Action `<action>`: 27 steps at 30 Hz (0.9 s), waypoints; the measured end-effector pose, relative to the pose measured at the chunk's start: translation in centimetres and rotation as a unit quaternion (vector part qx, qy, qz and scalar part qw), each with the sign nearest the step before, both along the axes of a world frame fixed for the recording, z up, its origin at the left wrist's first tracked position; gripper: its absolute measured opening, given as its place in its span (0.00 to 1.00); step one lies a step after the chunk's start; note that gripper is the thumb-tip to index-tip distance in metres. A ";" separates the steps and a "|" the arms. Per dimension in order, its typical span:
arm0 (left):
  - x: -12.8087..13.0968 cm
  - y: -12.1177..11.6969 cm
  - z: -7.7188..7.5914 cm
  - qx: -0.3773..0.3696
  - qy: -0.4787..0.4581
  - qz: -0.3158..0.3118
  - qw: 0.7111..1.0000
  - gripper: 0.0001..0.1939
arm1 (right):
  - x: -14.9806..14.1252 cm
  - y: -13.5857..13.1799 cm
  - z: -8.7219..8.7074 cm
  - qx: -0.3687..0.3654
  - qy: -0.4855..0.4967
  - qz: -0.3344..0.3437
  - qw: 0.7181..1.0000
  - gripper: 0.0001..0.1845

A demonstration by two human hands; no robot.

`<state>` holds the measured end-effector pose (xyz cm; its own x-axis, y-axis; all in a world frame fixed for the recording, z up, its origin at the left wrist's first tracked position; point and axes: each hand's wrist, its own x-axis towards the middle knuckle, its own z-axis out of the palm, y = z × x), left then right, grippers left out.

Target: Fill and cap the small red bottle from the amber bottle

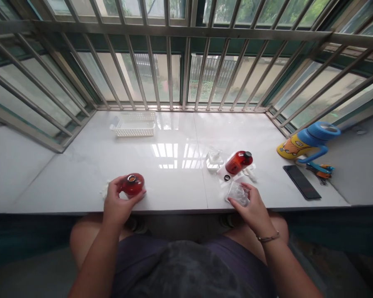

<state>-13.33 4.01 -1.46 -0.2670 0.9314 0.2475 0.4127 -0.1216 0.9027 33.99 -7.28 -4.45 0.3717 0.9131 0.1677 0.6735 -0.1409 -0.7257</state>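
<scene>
My left hand (119,200) is wrapped around a red-brown bottle (136,185) with an uncapped neck, near the counter's front edge. Something white, partly hidden, lies just left of that hand. On the right, my right hand (250,203) grips a small clear plastic piece (237,193), whose exact kind I cannot make out. Beyond it a second red-brown bottle (236,162) with a black cap leans or lies tilted. A black ring (226,178) rests in front of this bottle, and a clear square container (214,160) sits to its left.
A white perforated basket (135,131) stands at the back left of the white counter (174,186). At the right are a blue and yellow flask (307,140), a black phone (302,182) and keys (323,171). Metal window bars (183,32) border the back.
</scene>
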 end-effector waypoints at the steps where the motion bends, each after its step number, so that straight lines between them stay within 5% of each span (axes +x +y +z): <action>1: 0.1 0.2 0.0 -0.004 -0.003 -0.001 1.000 0.45 | 0.1 0.3 -0.3 0.015 -0.015 0.011 1.000 0.43; 8: 1.3 1.8 -1.3 -0.023 -0.031 0.010 0.999 0.46 | 2.1 0.7 -1.4 0.090 -0.087 0.060 0.990 0.39; 15: 1.7 1.1 -1.0 -0.031 0.001 0.006 0.999 0.49 | 6.4 -0.3 -0.9 0.119 -0.108 -0.050 0.986 0.27; 21: -4.0 -0.5 -1.4 0.051 0.180 -0.067 0.980 0.56 | 7.2 -0.2 -0.4 0.131 -0.132 -0.128 0.974 0.27; 27: -10.6 -0.2 -3.1 0.024 0.354 -0.028 0.934 0.26 | 7.2 1.2 -0.9 0.144 -0.120 -0.180 0.966 0.27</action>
<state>-23.88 3.82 -4.52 0.0290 0.9223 0.3855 0.8964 -0.1947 0.3982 41.22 -6.13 -5.39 0.5749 0.6353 0.5157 0.7723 -0.2131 -0.5984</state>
